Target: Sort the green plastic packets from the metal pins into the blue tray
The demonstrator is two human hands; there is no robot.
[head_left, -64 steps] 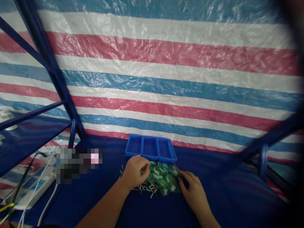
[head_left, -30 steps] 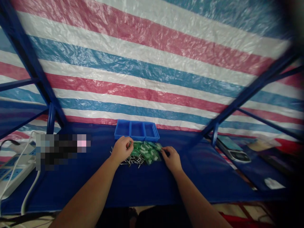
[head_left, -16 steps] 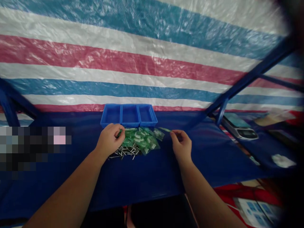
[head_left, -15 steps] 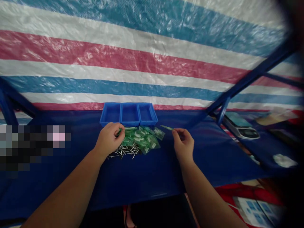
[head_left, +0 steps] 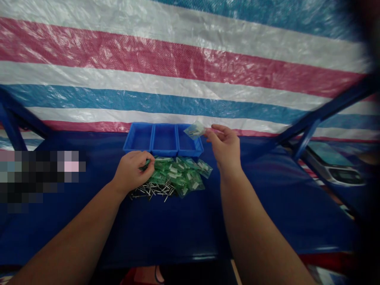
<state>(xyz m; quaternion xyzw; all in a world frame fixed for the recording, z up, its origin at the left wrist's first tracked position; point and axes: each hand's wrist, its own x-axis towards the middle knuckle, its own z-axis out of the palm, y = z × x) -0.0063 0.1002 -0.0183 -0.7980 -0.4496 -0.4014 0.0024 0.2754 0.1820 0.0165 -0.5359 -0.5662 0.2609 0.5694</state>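
A heap of small green plastic bags point(head_left: 178, 175) lies on the blue table cover, with a scatter of thin metal pins point(head_left: 150, 191) at its left front. My left hand point(head_left: 130, 171) rests curled on the left edge of that heap, fingers closed over pins or a bag; which one is hidden. My right hand point(head_left: 224, 146) is raised above the table and pinches one small clear-green bag point(head_left: 194, 129) by its edge, holding it over the right compartment of a blue three-part tray point(head_left: 151, 148).
A red, white and blue striped tarp hangs right behind the tray. Blue metal frame bars point(head_left: 320, 114) slant at the right and left. A digital scale point(head_left: 338, 166) sits on the neighbouring surface at right. A pixelated patch covers something at left.
My right hand picked a single bag from the heap's right side and lifted it up toward the tray. My left hand stayed on the heap. The camera tilted downward.
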